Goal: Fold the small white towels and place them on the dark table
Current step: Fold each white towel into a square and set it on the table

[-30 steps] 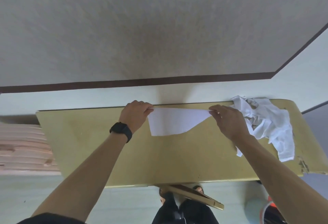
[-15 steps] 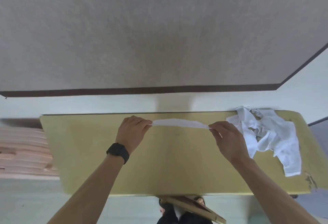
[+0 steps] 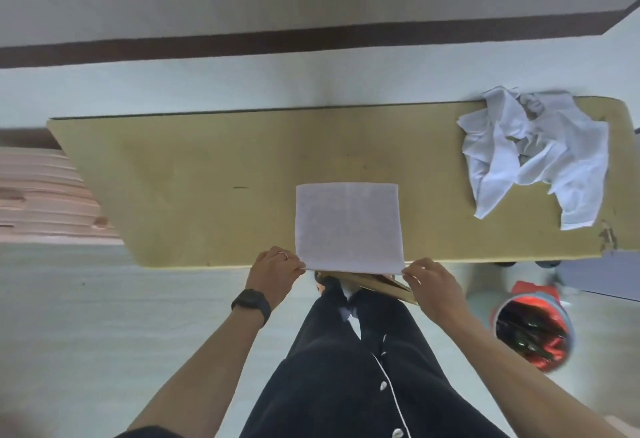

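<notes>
A small white towel (image 3: 348, 226) lies flat as a neat rectangle on the yellowish table (image 3: 207, 174), its near edge at the table's front edge. My left hand (image 3: 275, 273) pinches the towel's near left corner. My right hand (image 3: 431, 287) pinches the near right corner. A crumpled pile of white towels (image 3: 533, 153) sits at the table's far right end. No dark table shows in the head view.
A stack of pink boards (image 3: 45, 195) lies left of the table. A red and grey bucket (image 3: 531, 328) stands on the floor at the right. My dark trousers (image 3: 346, 368) fill the lower middle, and a wooden piece (image 3: 384, 285) sticks out under the table edge.
Both hands pulled the towel from the far edge of the table toward me. It now lies spread flat at the near edge. The camera tilted down.
</notes>
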A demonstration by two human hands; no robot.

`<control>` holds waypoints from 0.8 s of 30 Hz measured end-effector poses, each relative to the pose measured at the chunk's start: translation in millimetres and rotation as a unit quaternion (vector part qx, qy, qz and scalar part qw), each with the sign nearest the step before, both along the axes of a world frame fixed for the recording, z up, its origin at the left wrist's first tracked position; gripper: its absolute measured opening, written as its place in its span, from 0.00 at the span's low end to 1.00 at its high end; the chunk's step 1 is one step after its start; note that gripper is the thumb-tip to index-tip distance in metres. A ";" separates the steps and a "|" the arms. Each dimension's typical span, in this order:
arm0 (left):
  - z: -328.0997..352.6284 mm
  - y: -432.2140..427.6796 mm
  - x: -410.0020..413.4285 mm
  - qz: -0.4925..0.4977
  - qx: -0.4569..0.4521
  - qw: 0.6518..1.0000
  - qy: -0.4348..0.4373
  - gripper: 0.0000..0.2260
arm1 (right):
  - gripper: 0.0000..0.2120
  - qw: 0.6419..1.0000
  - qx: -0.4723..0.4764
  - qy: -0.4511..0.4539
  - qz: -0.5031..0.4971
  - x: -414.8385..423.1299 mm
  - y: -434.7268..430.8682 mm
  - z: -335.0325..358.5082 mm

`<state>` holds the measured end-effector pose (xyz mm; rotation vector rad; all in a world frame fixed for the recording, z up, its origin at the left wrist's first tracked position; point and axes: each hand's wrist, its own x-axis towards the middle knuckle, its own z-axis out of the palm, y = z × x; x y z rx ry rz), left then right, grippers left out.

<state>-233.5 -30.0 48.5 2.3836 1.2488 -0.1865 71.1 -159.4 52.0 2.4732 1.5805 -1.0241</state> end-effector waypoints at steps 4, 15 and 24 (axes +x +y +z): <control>-4.6 6.4 3.0 0.052 -0.058 0.997 0.004 0.05 | 0.11 0.999 -0.005 0.035 -0.024 3.1 4.7 -5.0; -24.8 111.0 38.1 0.390 -0.198 0.878 -0.193 0.05 | 0.06 0.927 0.120 0.159 -0.317 18.4 137.9 -27.5; -57.7 131.3 42.4 0.428 -0.172 0.861 -0.211 0.08 | 0.09 0.914 0.165 0.121 -0.349 12.0 156.8 -62.6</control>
